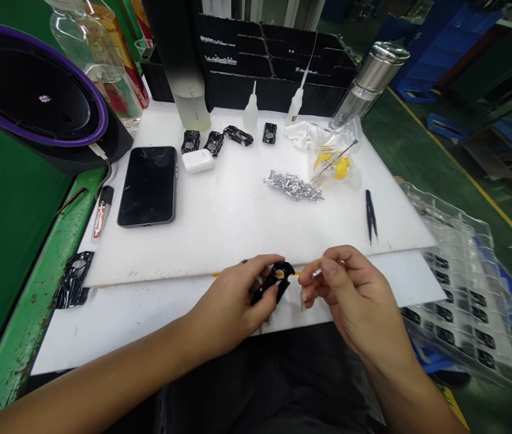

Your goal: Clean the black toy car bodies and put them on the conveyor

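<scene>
We're on the head view, looking down, and the action sits low at centre! Our left hand has a clenched grip on a glossy black model car shell, pinched between thumb and fingers just over the front edge of a white plastic board. Our right hand is right beside it, its grip closed between thumb and forefinger on a tiny silver screw. It's small and partly hidden, so we can't swear to it, but it looks like the pile of silver screws at mid-frame.

For fiddly work like this, we'd say low, steady wrists and fingertip control are what count, with the shell held firmly but not squeezed.

Along the top of the board, we've got four more black car shells, a white earbuds case and two white glue bottles. To the left lies a black smartphone; to the right, black tweezers and a clear bag with yellow pieces. Over at the right edge, a clear plastic tray holds rows of black parts, and a green counter runs along the left.
</scene>
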{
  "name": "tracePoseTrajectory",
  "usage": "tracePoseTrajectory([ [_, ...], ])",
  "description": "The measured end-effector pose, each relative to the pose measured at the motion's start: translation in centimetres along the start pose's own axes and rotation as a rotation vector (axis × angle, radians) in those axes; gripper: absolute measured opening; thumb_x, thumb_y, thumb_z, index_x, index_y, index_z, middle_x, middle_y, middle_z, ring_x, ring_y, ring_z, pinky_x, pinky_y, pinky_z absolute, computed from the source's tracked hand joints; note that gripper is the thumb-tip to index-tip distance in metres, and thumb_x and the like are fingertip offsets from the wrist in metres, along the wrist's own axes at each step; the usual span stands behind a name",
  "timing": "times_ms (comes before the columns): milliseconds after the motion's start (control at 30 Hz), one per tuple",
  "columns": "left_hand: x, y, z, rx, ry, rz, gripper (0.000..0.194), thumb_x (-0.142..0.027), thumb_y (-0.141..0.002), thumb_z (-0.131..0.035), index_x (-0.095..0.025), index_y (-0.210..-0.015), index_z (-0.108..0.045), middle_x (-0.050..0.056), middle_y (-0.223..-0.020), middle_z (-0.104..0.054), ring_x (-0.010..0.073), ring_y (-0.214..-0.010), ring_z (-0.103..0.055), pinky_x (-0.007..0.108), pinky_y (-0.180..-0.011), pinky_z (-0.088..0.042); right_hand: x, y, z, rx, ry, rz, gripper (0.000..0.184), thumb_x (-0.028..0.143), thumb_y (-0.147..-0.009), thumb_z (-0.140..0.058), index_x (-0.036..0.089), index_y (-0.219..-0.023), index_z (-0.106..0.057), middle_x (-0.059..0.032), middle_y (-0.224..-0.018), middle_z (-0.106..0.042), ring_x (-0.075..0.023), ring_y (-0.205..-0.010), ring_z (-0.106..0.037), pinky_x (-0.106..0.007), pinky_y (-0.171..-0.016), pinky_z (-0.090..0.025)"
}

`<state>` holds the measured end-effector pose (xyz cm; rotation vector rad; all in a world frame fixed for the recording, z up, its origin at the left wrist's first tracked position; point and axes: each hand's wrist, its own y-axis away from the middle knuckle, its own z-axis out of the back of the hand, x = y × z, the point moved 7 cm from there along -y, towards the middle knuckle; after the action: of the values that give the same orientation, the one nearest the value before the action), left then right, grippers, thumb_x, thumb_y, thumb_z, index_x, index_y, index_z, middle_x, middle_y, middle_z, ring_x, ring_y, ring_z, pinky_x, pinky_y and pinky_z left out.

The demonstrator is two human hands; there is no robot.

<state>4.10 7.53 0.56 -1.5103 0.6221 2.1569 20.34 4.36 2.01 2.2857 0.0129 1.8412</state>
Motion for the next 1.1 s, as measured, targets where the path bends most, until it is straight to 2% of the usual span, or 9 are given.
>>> tracePoseTrajectory([
  [67,0.0,0.0,0.0,0.005,0.007,0.005,0.035,-0.028,-0.096,-0.055,-0.029,-0.131,-0.057,0.001,-0.093,-0.072,0.0128,-0.066,-0.067,0.025,-0.064,-0.055,0.4,0.0,0.2,-0.016,0.109,0.019,0.006,0.032,-0.095,-0.068,0.028,-0.1,-0.069,0.0044,-0.077,-0.073,-0.0085,-0.062,-0.068,-0.019,-0.059,-0.06],
  [233,0.0,0.0,-0.1,0.021,0.028,0.012,0.033,-0.027,-0.097,-0.054,-0.028,-0.13,-0.057,0.001,-0.09,-0.071,0.0123,-0.064,-0.066,0.024,-0.063,-0.054,1.4,0.0,-0.1,0.045,0.445,0.016,0.017,0.031,-0.092,-0.072,0.033,-0.108,-0.077,0.0031,-0.087,-0.078,-0.0063,-0.075,-0.072,-0.013,-0.074,-0.06],
  [467,-0.2,-0.1,0.1,0.006,0.016,0.001,0.034,-0.026,-0.096,-0.054,-0.03,-0.13,-0.056,-0.001,-0.089,-0.069,0.0109,-0.063,-0.064,0.023,-0.063,-0.053,0.9,-0.1,-0.2,0.016,0.441,-0.113,0.014,0.037,-0.086,-0.077,0.024,-0.093,-0.076,0.001,-0.074,-0.077,-0.011,-0.066,-0.074,-0.016,-0.066,-0.061],
  [633,-0.2,-0.1,0.1,0.009,0.015,0.003,0.034,-0.026,-0.096,-0.055,-0.029,-0.129,-0.057,-0.001,-0.089,-0.069,0.0109,-0.062,-0.063,0.023,-0.062,-0.052,1.8,0.2,-0.4,-0.02,0.607,0.006,0.008,0.033,-0.089,-0.075,0.027,-0.093,-0.077,0.0029,-0.075,-0.075,-0.0091,-0.067,-0.071,-0.016,-0.068,-0.059],
  [733,-0.2,-0.1,0.1,0.007,0.018,0.004,0.034,-0.026,-0.096,-0.055,-0.028,-0.13,-0.056,0.0,-0.09,-0.069,0.0116,-0.064,-0.064,0.024,-0.063,-0.053,2.1,0.3,-0.5,0.009,0.575,0.06,0.025,0.032,-0.091,-0.072,0.036,-0.115,-0.072,0.0047,-0.088,-0.075,-0.0086,-0.076,-0.071,-0.017,-0.075,-0.059],
  [833,-0.1,-0.1,0.1,0.006,0.022,0.005,0.036,-0.026,-0.096,-0.055,-0.027,-0.132,-0.055,0.001,-0.09,-0.069,0.0121,-0.065,-0.064,0.024,-0.064,-0.053,2.2,0.3,-0.9,0.117,0.554,0.073,0.04,0.028,-0.097,-0.063,0.042,-0.135,-0.061,0.0041,-0.096,-0.071,-0.0084,-0.083,-0.067,-0.018,-0.079,-0.057],
  [900,-0.1,-0.1,0.1,0.012,0.031,0.01,0.035,-0.026,-0.096,-0.055,-0.027,-0.131,-0.056,0.0,-0.09,-0.069,0.0118,-0.064,-0.063,0.024,-0.063,-0.053,2.2,0.5,-1.2,0.194,0.613,0.076,0.035,0.026,-0.099,-0.059,0.039,-0.131,-0.066,0.0022,-0.098,-0.069,-0.0091,-0.087,-0.065,-0.019,-0.081,-0.055],
  [967,-0.1,-0.1,0.0,0.014,0.041,0.011,0.034,-0.026,-0.096,-0.054,-0.028,-0.13,-0.056,0.0,-0.09,-0.068,0.0114,-0.064,-0.063,0.024,-0.063,-0.053,2.1,0.7,-1.2,0.214,0.653,0.063,0.028,0.025,-0.099,-0.058,0.035,-0.122,-0.071,0.001,-0.096,-0.069,-0.0099,-0.088,-0.065,-0.02,-0.082,-0.055],
  [1100,0.1,0.0,0.0,0.017,0.051,0.028,0.035,-0.027,-0.097,-0.054,-0.028,-0.131,-0.055,0.0,-0.088,-0.067,0.0114,-0.063,-0.062,0.024,-0.061,-0.053,1.6,1.2,-0.4,0.098,0.515,-0.033,0.014,0.029,-0.095,-0.067,0.029,-0.108,-0.07,0.0019,-0.084,-0.072,-0.0107,-0.075,-0.069,-0.02,-0.072,-0.058],
])
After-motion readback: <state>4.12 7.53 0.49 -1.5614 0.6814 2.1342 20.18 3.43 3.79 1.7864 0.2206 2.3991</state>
